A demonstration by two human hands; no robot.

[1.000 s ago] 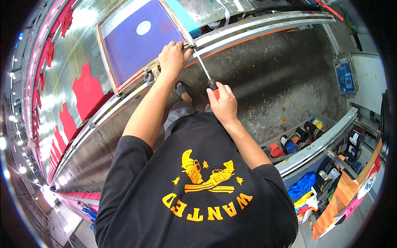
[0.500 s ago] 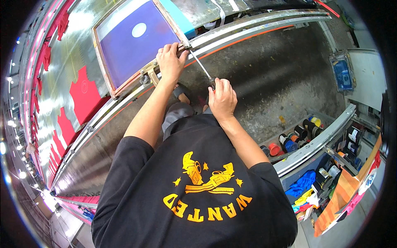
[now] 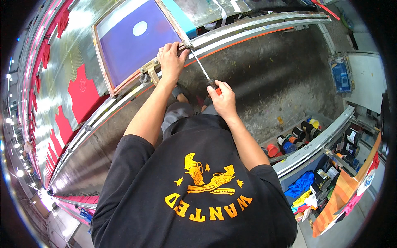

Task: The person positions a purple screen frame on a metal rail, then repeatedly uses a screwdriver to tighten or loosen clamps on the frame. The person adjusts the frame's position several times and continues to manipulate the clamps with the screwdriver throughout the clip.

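Observation:
My left hand (image 3: 170, 63) grips the near right corner of a framed printing screen (image 3: 124, 46), which has a blue-purple coating and a pale oval, its fingers curled over the frame beside a metal clamp bracket (image 3: 151, 70). My right hand (image 3: 223, 99) is closed round the red-and-black handle of a screwdriver (image 3: 200, 66). Its long shaft angles up to the frame's corner fitting next to my left fingers; whether the tip sits in a screw is too small to tell. The screen sits at the edge of the long printing table along its metal rail (image 3: 256, 23).
Red fabric pieces (image 3: 82, 95) lie on the table (image 3: 71, 51) running down the left. A long rail cart (image 3: 310, 149) with ink tubs (image 3: 289, 144), blue cloth (image 3: 300, 184) and other rags stands at my lower right. A blue-windowed frame (image 3: 343, 74) is at the far right. Concrete floor (image 3: 281, 78) lies between.
Since a second ago the view has shifted slightly. My right hand's fingers have shifted on the handle, covering it and then showing it again. My left hand stays on the frame.

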